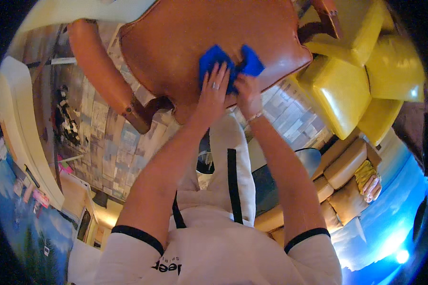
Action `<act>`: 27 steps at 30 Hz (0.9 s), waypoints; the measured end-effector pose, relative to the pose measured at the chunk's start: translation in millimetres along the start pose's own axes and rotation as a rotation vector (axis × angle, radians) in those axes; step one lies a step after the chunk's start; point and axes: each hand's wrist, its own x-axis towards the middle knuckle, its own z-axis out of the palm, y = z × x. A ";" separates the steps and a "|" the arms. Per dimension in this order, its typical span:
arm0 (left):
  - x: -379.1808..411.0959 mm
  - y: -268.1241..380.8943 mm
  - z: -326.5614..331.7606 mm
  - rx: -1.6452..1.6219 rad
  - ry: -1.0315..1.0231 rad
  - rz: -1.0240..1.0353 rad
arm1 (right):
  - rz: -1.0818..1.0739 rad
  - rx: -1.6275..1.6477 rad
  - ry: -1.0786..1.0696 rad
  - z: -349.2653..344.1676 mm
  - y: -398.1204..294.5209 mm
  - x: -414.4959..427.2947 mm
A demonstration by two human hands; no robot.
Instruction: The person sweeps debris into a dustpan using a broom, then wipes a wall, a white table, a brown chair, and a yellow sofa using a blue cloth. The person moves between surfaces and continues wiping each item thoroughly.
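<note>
A blue cloth (214, 60) lies bunched on the brown leather seat (185, 32) of an armchair. My left hand (215, 87), with a ring on one finger, rests flat on the cloth's left part, its fingers stretched out. Close beside it, my right hand (248, 91) has its fingers curled around the other part of the cloth, and one blue corner sticks up past the knuckles. A bracelet (255, 116) circles the right wrist. The cloth hides the leather under it.
A brown padded armrest (99, 67) curves along the chair's left side. Yellow leather seats (338, 89) stand at right, with a tan sofa (345, 167) and cushions behind. A white cabinet-like piece (28, 131) is at far left. The floor (124, 149) has a patchwork wood pattern.
</note>
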 end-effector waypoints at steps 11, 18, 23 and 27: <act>5.6 4.3 50.9 0.388 -0.253 -0.029 | 0.003 0.054 -0.081 -0.6 53.3 -14.9; 159.6 55.7 34.5 0.403 -0.097 -0.108 | 0.037 0.076 0.006 -75.1 119.2 101.0; 178.6 102.8 78.0 0.237 -0.053 -0.068 | 0.011 0.070 -0.015 -86.5 175.6 64.9; 134.2 102.8 83.0 -0.007 -0.274 -0.019 | 0.132 0.314 -0.028 -96.0 167.6 -4.7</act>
